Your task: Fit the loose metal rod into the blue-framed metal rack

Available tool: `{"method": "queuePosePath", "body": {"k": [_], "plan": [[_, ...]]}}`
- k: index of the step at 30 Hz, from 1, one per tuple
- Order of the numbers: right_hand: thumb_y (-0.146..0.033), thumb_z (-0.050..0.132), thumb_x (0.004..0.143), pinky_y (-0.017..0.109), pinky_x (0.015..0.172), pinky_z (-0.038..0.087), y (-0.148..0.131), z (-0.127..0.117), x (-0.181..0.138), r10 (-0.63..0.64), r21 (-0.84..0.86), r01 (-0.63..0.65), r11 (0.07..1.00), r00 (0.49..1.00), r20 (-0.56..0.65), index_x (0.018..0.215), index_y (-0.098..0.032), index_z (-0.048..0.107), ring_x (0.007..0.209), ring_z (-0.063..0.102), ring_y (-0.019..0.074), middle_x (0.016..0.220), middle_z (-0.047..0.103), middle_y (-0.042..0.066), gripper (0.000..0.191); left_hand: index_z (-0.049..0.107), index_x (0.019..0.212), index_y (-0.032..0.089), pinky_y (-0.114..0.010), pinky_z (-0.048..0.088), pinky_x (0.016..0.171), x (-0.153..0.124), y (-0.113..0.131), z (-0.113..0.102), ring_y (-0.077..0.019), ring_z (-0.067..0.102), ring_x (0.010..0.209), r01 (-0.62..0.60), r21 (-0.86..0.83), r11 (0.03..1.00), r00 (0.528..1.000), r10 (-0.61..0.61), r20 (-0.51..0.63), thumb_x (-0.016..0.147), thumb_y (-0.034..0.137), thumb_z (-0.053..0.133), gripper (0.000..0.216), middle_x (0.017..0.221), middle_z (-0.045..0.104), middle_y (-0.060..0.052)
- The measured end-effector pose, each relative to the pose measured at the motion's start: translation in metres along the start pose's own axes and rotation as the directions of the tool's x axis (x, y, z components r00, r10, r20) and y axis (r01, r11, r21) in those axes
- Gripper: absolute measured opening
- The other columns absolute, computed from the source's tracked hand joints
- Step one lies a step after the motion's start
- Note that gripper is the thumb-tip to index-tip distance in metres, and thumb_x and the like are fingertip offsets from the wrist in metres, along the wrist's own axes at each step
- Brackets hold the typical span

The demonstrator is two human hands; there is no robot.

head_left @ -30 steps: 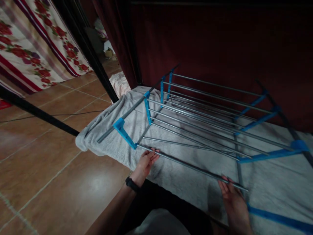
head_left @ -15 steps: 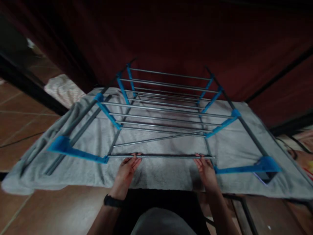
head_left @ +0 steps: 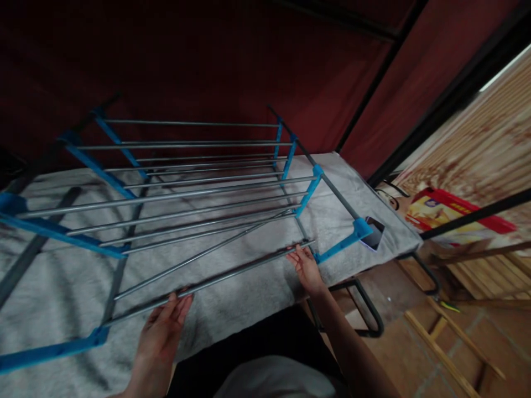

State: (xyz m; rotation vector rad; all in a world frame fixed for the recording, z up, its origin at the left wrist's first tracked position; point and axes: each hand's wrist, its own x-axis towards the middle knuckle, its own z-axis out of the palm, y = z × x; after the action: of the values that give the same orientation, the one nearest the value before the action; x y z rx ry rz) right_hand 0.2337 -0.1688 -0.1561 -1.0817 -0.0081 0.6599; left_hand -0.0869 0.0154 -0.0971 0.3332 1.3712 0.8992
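A metal rod (head_left: 236, 272) runs along the near side of a rack (head_left: 194, 209) made of grey tubes and blue plastic brackets. My left hand (head_left: 168, 320) is closed around the rod toward its left end. Close to the rod's right end, my right hand (head_left: 306, 266) pinches it. The left end meets a blue bracket (head_left: 99, 335); the right end lies near another blue bracket (head_left: 346, 245), apart from its inner tip. Behind it, a loose-looking thin rod (head_left: 203, 253) slants across the frame.
The rack lies on a grey blanket (head_left: 265, 296) over a bench. A phone (head_left: 375, 233) rests by the right bracket. Dark red fabric (head_left: 199, 61) hangs behind. To the right are a red and yellow box (head_left: 452, 213) and a wooden frame (head_left: 440, 351) on the tiled floor.
My view has turned to the right, so the rack appears further left and the phone and box show fully. Both hands remain on the rod.
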Motion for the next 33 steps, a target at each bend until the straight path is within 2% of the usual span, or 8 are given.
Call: {"method": "queuePosePath", "body": {"k": [9,12,17,22,26,30,33], "plan": [[-0.046,0.091,0.077,0.05,0.103,0.065,-0.001,0.002,-0.001,-0.013,0.013,0.013,1.0,0.999,-0.032,0.075,-0.032,0.056,0.079,0.068,0.0183,0.079,0.07,-0.005,0.037,0.055,0.063,0.02,-0.035,0.068,0.099,-0.003,-0.003,0.002,-0.0134,0.077,0.072,-0.014,-0.05,0.999,1.0,0.014,-0.007,0.096,0.002,0.066,0.039,0.065,0.072,0.002],[-0.045,0.09,0.078,0.048,0.101,0.065,-0.002,0.0,-0.002,-0.024,-0.013,0.024,1.0,1.0,-0.006,0.076,-0.032,0.057,0.087,0.071,0.0201,0.086,0.074,-0.003,0.036,0.055,0.062,0.019,-0.034,0.068,0.098,-0.004,-0.005,0.002,-0.0123,0.077,0.071,-0.018,-0.054,0.998,1.0,0.017,-0.005,0.095,0.0,0.067,0.04,0.066,0.073,0.002],[-0.044,0.092,0.076,0.048,0.1,0.065,-0.004,-0.008,-0.004,-0.019,-0.067,0.019,0.998,1.0,0.002,0.085,-0.031,0.067,0.103,0.075,0.024,0.099,0.081,0.001,0.029,0.057,0.065,0.018,-0.034,0.068,0.097,-0.009,-0.01,-0.001,-0.0138,0.081,0.078,-0.04,-0.124,0.992,0.999,0.044,0.031,0.089,-0.004,0.075,0.037,0.076,0.079,0.001],[-0.042,0.093,0.073,0.051,0.113,0.059,-0.004,-0.02,0.001,0.016,-0.089,-0.014,0.996,1.0,0.013,0.088,-0.03,0.072,0.105,0.077,0.0218,0.1,0.082,0.0,0.028,0.062,0.07,0.019,-0.036,0.067,0.1,-0.009,-0.017,-0.007,-0.0183,0.084,0.09,-0.07,-0.161,0.984,0.992,0.086,0.094,0.084,0.002,0.085,0.032,0.081,0.081,-0.001],[-0.043,0.095,0.069,0.055,0.121,0.054,-0.003,-0.029,0.006,0.016,-0.113,-0.017,0.993,1.0,-0.009,0.086,-0.03,0.072,0.107,0.076,0.0206,0.1,0.081,-0.002,0.031,0.068,0.077,0.018,-0.035,0.066,0.101,-0.007,-0.023,-0.011,-0.0182,0.083,0.09,-0.082,-0.155,0.984,0.985,0.103,0.136,0.083,0.008,0.091,0.025,0.084,0.082,-0.003],[-0.045,0.094,0.069,0.063,0.125,0.049,-0.004,-0.035,0.009,0.01,-0.198,-0.014,0.98,1.0,-0.019,0.086,-0.03,0.075,0.112,0.076,0.0263,0.106,0.081,0.003,0.03,0.071,0.078,0.016,-0.033,0.066,0.097,-0.006,-0.026,-0.012,-0.0176,0.082,0.087,-0.091,-0.161,0.983,0.98,0.117,0.16,0.084,0.01,0.092,0.023,0.087,0.082,-0.006],[-0.044,0.091,0.07,0.068,0.123,0.049,-0.003,-0.037,0.011,-0.031,-0.236,0.029,0.971,1.0,-0.002,0.085,-0.032,0.076,0.117,0.076,0.0323,0.111,0.08,0.008,0.024,0.074,0.083,0.016,-0.032,0.067,0.094,-0.007,-0.027,-0.012,-0.0181,0.082,0.088,-0.085,-0.165,0.983,0.981,0.112,0.161,0.086,0.01,0.09,0.018,0.089,0.083,-0.008]]}}
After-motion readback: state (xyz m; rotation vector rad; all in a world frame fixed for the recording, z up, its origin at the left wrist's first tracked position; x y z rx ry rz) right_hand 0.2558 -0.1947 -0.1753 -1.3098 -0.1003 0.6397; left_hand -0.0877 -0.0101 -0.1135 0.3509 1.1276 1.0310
